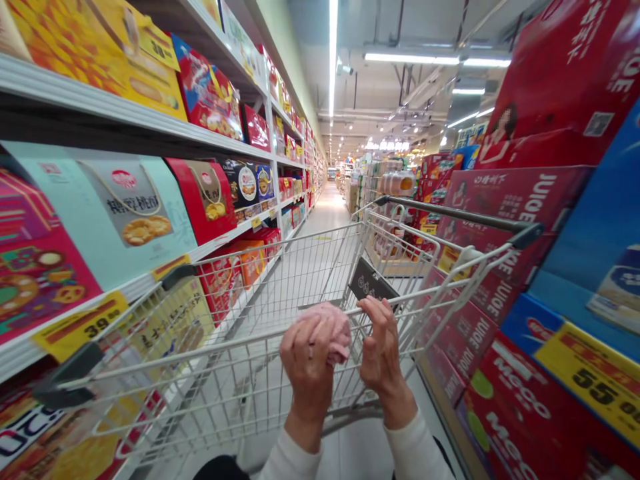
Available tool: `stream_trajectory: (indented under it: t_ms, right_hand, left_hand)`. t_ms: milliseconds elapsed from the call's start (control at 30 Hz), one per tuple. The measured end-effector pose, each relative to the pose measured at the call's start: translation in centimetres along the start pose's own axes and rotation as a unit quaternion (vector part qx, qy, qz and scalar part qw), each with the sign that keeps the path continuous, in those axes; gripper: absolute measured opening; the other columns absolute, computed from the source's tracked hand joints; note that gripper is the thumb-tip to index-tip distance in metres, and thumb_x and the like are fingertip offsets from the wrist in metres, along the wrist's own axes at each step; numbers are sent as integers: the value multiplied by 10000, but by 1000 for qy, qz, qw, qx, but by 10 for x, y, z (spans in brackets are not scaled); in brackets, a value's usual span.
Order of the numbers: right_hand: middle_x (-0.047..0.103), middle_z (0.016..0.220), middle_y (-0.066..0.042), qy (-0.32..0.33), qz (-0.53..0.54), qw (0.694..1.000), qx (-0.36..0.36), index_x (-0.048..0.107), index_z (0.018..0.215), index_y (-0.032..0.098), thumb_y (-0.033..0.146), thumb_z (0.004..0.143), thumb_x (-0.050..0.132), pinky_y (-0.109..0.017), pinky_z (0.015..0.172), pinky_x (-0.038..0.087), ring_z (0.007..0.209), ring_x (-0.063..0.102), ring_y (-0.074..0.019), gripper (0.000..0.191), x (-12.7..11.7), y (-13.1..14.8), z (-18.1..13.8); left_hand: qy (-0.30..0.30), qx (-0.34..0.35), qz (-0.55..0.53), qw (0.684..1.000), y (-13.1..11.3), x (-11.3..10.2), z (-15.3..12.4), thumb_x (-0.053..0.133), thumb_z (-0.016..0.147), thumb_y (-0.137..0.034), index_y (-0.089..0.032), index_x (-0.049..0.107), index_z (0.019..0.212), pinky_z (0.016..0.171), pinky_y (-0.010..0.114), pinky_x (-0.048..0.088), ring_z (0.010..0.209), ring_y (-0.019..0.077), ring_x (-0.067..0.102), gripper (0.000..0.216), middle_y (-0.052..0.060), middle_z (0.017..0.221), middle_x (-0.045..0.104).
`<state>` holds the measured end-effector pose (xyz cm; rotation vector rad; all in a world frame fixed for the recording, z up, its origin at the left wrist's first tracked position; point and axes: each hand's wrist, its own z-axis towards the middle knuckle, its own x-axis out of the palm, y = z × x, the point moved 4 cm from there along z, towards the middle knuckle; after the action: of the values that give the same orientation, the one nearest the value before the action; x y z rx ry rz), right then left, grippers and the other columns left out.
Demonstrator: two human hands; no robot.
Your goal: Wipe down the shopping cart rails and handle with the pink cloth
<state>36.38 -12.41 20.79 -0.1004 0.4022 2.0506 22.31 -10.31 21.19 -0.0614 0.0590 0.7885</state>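
A wire shopping cart (240,350) stands sideways across the aisle in front of me, its long side nearest. My left hand (307,350) is closed around a crumpled pink cloth (325,323), which rests against the cart's upper rim. Just to the right, my right hand (381,340) touches the same rim with its fingertips; its fingers are curled over the wire and I see nothing else in them. A dark sign plate (373,283) hangs on the cart beyond that hand. The grey push handle (460,217) is at the far right end.
Shelves of boxed biscuits (135,207) with yellow price tags (83,323) run along the left. Stacked red drink cartons (500,280) and a blue carton (595,227) stand close on the right. The aisle floor (333,207) stretches away ahead between them.
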Motion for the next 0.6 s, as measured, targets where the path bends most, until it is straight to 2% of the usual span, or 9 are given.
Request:
stream_trajectory:
  t_ms: [67,167,233,333,433,500,600]
  right_hand:
    - [606,1335,-137,14,-4,1000,-9,384,1481,190,441,1055,135,-556,1186,348,1362,505,-256,555,-2,0,1]
    - [618,1321,-126,20,-3,1000,0,436,1439,190,427,1056,119,-548,1210,305,1390,471,-256,550,0,5,2]
    - [623,1304,-121,10,0,1000,14,463,1408,189,420,1055,117,-550,1219,277,1395,458,-259,545,2,9,3]
    - [625,1294,-123,-1,4,999,34,471,1397,185,416,1053,119,-555,1217,271,1383,461,-264,544,7,15,3]
    - [629,1290,-130,0,6,999,40,464,1403,181,414,1054,111,-551,1210,283,1378,471,-265,549,7,16,2]
    - [631,1292,-132,7,5,999,33,462,1405,182,417,1054,101,-540,1203,299,1378,474,-264,556,5,14,2]
    - [627,1305,-131,11,6,1000,21,460,1404,185,423,1054,92,-525,1200,308,1379,475,-257,561,1,13,3]
  left_hand:
    - [-26,-18,31,999,25,-18,-4,514,1011,-309,-219,668,1169,1013,412,453,1139,239,584,238,110,1105,649]
    - [-86,-98,79,988,63,-45,-10,526,996,-257,-212,664,1154,1011,446,466,1117,234,605,214,102,1103,630]
    - [-123,-144,92,978,71,-51,-16,602,949,-225,-199,658,1142,998,447,482,1108,229,603,202,92,1112,602]
    - [-142,-172,78,972,52,-36,-33,629,927,-203,-202,651,1127,929,403,502,1077,212,585,201,73,1095,560]
    - [-85,-124,46,988,14,-5,-47,552,978,-238,-229,661,1094,873,383,485,1025,205,575,159,60,1041,549]
    - [-47,-99,27,994,-3,8,-51,545,985,-259,-239,669,1075,863,386,466,1008,209,566,154,62,1026,550]
    - [-44,-117,13,992,0,3,-46,529,987,-239,-236,666,1076,867,391,466,1028,217,550,164,73,1056,542]
